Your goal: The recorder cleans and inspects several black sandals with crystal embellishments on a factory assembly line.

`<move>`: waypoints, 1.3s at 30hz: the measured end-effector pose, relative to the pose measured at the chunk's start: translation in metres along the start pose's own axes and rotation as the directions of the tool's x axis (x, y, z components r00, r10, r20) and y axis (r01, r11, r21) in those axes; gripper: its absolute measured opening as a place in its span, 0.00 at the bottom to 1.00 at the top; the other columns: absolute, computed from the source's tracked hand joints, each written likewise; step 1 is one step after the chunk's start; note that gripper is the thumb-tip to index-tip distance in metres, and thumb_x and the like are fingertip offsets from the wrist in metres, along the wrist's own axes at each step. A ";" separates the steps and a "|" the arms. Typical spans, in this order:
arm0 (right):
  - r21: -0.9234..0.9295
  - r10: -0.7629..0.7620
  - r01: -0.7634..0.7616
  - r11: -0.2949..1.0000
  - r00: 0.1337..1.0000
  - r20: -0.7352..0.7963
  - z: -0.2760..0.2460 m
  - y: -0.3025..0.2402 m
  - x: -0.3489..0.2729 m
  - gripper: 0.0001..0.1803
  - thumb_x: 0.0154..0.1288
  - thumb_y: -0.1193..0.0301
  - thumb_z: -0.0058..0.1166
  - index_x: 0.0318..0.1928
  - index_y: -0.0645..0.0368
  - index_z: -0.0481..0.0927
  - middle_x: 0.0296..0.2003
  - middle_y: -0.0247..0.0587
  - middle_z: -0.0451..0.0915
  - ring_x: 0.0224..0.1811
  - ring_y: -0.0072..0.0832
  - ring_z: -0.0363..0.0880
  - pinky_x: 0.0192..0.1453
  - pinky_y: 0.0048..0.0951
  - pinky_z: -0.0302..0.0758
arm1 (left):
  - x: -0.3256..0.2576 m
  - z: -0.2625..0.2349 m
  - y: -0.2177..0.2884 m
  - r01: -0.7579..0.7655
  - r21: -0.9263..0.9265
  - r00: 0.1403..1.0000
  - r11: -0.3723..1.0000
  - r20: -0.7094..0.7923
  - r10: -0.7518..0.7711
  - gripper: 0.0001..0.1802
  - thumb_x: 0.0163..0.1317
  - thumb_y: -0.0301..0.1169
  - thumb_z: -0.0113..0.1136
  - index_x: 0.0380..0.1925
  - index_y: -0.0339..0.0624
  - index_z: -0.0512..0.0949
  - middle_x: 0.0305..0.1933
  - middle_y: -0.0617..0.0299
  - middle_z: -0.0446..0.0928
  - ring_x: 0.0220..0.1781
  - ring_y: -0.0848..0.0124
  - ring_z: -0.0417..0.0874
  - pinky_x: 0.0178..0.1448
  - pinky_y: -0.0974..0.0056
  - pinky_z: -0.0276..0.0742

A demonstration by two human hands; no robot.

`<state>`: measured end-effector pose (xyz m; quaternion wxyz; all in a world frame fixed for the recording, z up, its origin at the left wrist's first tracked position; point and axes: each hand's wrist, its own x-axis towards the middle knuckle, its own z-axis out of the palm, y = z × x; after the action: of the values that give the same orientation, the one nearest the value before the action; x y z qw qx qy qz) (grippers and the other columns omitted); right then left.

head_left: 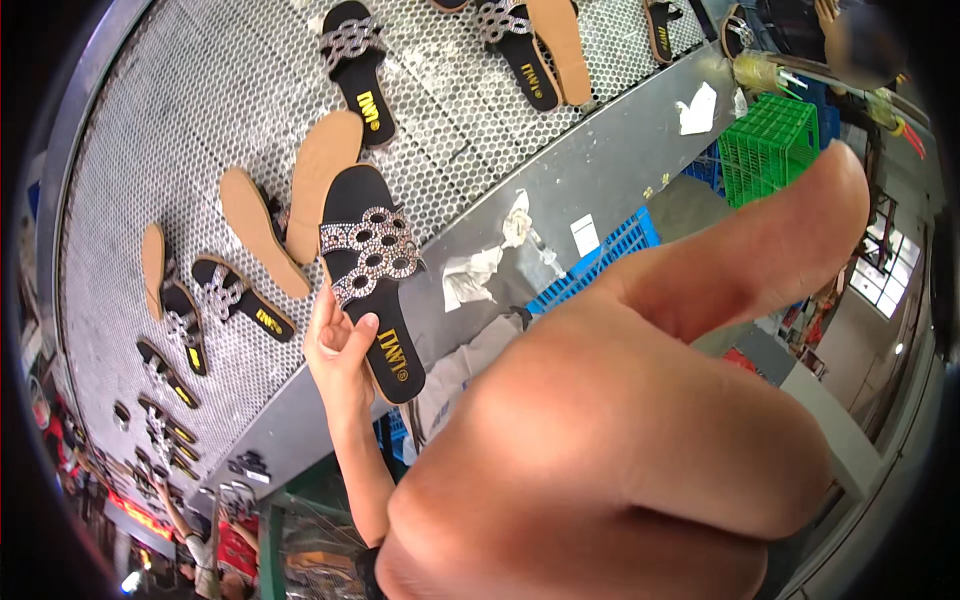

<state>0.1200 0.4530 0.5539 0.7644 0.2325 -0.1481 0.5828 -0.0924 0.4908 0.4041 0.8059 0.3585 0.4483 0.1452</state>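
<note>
My left hand [342,362] holds a black slide sandal [350,285] by its edge, thumb on top of the insole and fingers beneath. A wide strap with round cut-outs and sparkling stones crosses the sandal, and yellow print marks its heel. Very close to the camera, my right hand [620,420] fills much of the lower right. Its fingers are curled in, its thumb sticks out to the upper right, and nothing shows in it. Just beyond the held sandal, a tan-soled sandal [325,165] lies sole-side out on the perforated metal conveyor [230,100].
More sandals lie on the conveyor, among them a black one [362,85] and a tan-soled one [258,225]. Crumpled paper [470,278] rests on its metal rim. Blue [600,262] and green [775,140] plastic crates stand beside it. Other people [205,550] are at the lower left.
</note>
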 end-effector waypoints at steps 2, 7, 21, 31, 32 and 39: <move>0.028 -0.038 0.036 0.999 0.997 0.069 -0.005 -0.003 0.004 0.40 0.81 0.38 0.20 0.14 0.48 0.60 0.14 0.29 0.56 0.13 0.26 0.58 0.40 0.51 0.69 | 0.014 -0.006 0.000 0.009 0.043 0.999 0.999 -0.046 -0.007 0.40 0.59 0.09 0.59 0.73 0.18 0.58 0.69 0.45 0.71 0.68 0.64 0.76 0.68 0.64 0.74; 0.109 -0.152 0.132 0.985 0.967 0.206 -0.022 -0.002 0.009 0.40 0.81 0.37 0.21 0.14 0.48 0.60 0.14 0.29 0.56 0.13 0.26 0.58 0.40 0.50 0.68 | 0.086 -0.011 0.034 -0.087 0.255 0.993 0.963 -0.052 0.103 0.44 0.57 0.16 0.69 0.72 0.17 0.59 0.75 0.36 0.65 0.77 0.57 0.68 0.78 0.58 0.63; -0.028 -0.758 -0.780 -0.625 0.615 -0.220 -0.179 -0.221 -0.139 0.32 0.67 0.57 0.67 0.64 0.63 0.74 0.50 0.48 0.78 0.52 0.44 0.80 0.59 0.42 0.75 | 0.353 -0.058 0.111 -0.207 0.934 0.866 -0.292 0.313 0.389 0.42 0.69 0.47 0.61 0.80 0.52 0.56 0.85 0.60 0.50 0.85 0.55 0.53 0.80 0.32 0.53; 0.264 -0.812 -0.772 -0.578 0.511 -0.281 -0.199 -0.241 -0.143 0.26 0.59 0.57 0.73 0.49 0.61 0.80 0.44 0.50 0.85 0.50 0.49 0.84 0.54 0.49 0.77 | 0.155 -0.024 0.073 -0.496 0.848 0.712 0.186 0.275 0.646 0.15 0.62 0.27 0.64 0.48 0.36 0.81 0.55 0.43 0.81 0.58 0.44 0.80 0.65 0.49 0.73; 0.109 -0.768 -0.794 -0.598 0.529 -0.360 -0.196 -0.231 -0.149 0.23 0.60 0.57 0.72 0.47 0.61 0.82 0.42 0.49 0.86 0.46 0.46 0.85 0.51 0.46 0.77 | 0.125 -0.019 0.070 -0.512 0.846 0.705 0.151 0.314 0.636 0.14 0.63 0.28 0.63 0.48 0.36 0.82 0.54 0.44 0.82 0.59 0.45 0.80 0.67 0.48 0.72; -0.373 -0.115 -0.827 0.421 0.359 -0.926 -0.031 -0.027 -0.161 0.19 0.73 0.67 0.61 0.59 0.63 0.77 0.44 0.33 0.83 0.43 0.19 0.82 0.48 0.26 0.80 | -0.048 0.017 0.021 -0.378 0.332 0.918 0.864 0.016 0.396 0.17 0.74 0.30 0.58 0.58 0.32 0.78 0.58 0.51 0.82 0.63 0.62 0.81 0.67 0.59 0.74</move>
<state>0.1000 0.3311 0.4426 0.5482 -0.5328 -0.0519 0.6426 -0.1032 0.4712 0.4542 0.6771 0.5663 0.4061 0.2365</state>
